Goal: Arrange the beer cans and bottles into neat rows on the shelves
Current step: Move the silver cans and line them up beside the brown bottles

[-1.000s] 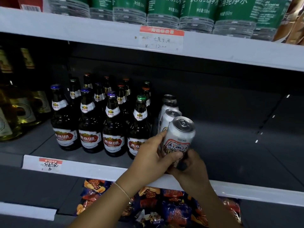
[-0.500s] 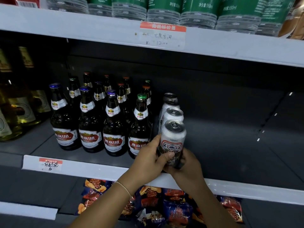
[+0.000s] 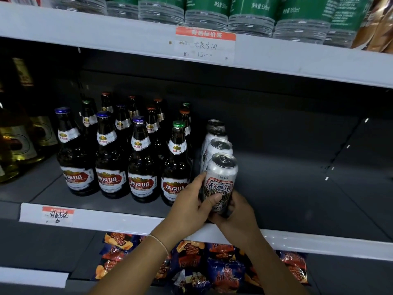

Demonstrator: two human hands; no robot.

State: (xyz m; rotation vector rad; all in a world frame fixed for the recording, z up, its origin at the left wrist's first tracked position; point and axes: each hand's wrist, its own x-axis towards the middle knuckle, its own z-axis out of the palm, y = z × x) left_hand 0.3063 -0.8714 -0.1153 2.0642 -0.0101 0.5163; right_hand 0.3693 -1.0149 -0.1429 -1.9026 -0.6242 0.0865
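A silver beer can (image 3: 221, 177) with a red and black pattern stands upright at the front of a single-file row of like cans (image 3: 218, 143) on the middle shelf (image 3: 119, 218). My left hand (image 3: 191, 207) grips its left side, thumb across the front. My right hand (image 3: 236, 213) holds its lower right side. Dark brown beer bottles (image 3: 110, 158) with red labels stand in several rows just left of the cans.
Right of the cans the dark shelf floor (image 3: 297, 199) is bare. Green-labelled water bottles (image 3: 251, 13) line the shelf above, with a price tag (image 3: 205, 45) on its edge. Golden bottles (image 3: 19, 141) stand far left. Snack bags (image 3: 202, 267) lie on the shelf below.
The can was tilted and lifted a second ago. Both hands have lowered it and set it upright at the front of the can row.
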